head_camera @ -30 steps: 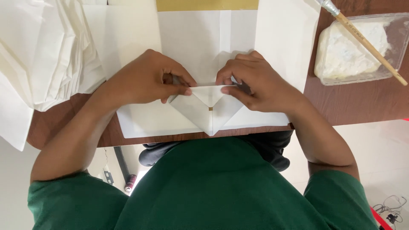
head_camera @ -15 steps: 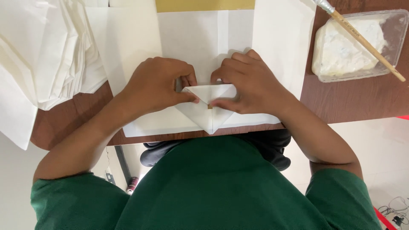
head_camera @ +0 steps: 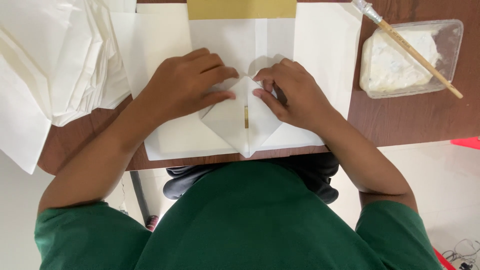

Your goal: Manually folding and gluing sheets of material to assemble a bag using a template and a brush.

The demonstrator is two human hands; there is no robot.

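At the counter's near edge, both hands are pressing flat on the folded paper's triangular flaps, left hand and right hand wisely creasing outward from the centre seam.

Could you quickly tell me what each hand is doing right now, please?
Left hand: open, flat, pressing on the folded white paper.
Right hand: fingers bent, fingertips pressing on the same paper's folded flaps; grips nothing.

Clear plastic tub, table's right
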